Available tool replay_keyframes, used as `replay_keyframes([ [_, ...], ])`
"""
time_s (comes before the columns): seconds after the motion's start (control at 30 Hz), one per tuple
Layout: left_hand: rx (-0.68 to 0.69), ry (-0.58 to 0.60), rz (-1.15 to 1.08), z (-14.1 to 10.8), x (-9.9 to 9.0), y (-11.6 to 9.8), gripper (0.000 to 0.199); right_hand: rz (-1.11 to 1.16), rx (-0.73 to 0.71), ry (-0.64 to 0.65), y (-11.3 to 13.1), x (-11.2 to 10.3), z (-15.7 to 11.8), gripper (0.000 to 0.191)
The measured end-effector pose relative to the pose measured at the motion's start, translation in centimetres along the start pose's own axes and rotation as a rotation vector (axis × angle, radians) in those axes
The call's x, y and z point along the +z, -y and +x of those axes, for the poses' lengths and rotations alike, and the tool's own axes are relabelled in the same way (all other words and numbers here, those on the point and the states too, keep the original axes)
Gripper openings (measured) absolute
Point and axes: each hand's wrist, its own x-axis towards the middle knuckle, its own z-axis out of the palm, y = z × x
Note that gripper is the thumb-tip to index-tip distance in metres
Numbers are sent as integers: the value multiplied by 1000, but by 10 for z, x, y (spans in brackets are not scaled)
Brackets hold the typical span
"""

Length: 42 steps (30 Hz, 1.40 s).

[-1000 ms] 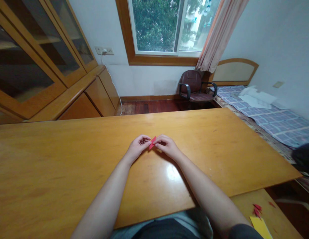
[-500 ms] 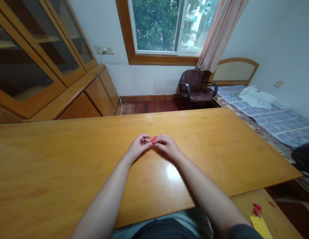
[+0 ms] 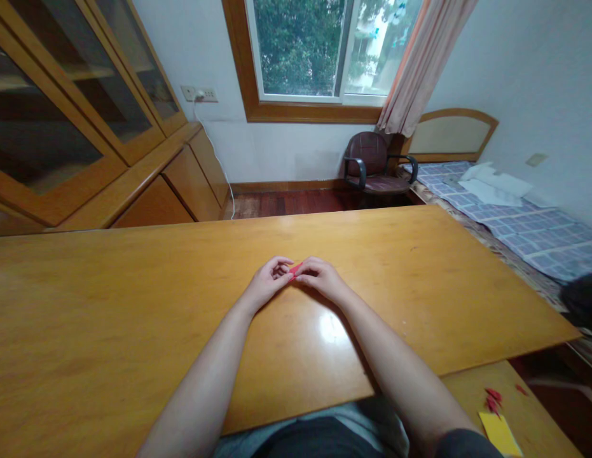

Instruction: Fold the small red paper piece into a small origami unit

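A small red piece, which looks like folded paper (image 3: pixel 295 271), is pinched between my two hands above the middle of the wooden table (image 3: pixel 133 305). My left hand (image 3: pixel 273 275) grips its left side with thumb and fingers, the fingers curled. On the right side, my right hand (image 3: pixel 317 275) has its thumb and fingertips closed on the same piece. The fingers cover much of it, so its exact shape cannot be made out.
On a lower surface at the bottom right lie several small red pieces (image 3: pixel 493 401) and a yellow sheet (image 3: pixel 500 434). Beyond the table stand a brown armchair (image 3: pixel 367 162), a bed (image 3: pixel 519 222) and a glass-door cabinet (image 3: pixel 128 149).
The red piece has shifted very slightly to the right and less of it shows between the fingers. Both hands keep their hold.
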Motion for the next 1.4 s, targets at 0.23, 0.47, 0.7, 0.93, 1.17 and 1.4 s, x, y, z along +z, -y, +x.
replay_keyframes([
  [0.23, 7, -41, -2, -3, 3, -6, 33, 2, 20, 5, -1, 0, 0, 5],
  [0.47, 56, -114, -142, -3, 5, -3, 43, 23, -21, -114, 0, 2, -2, 5],
  [0.7, 123, -147, -83, -4, 7, 1, 37, 19, -47, -232, 5, 1, -1, 7],
  [0.93, 237, -136, 205, -10, 6, -9, 16, 62, -45, -205, 12, 2, -1, 6],
  [1.17, 346, -191, 317, -10, 6, -15, 9, 49, -56, -195, 12, 2, -1, 5],
  [1.4, 406, -216, 366, -11, 8, -17, 5, 42, -42, -196, 11, 2, 0, 5],
])
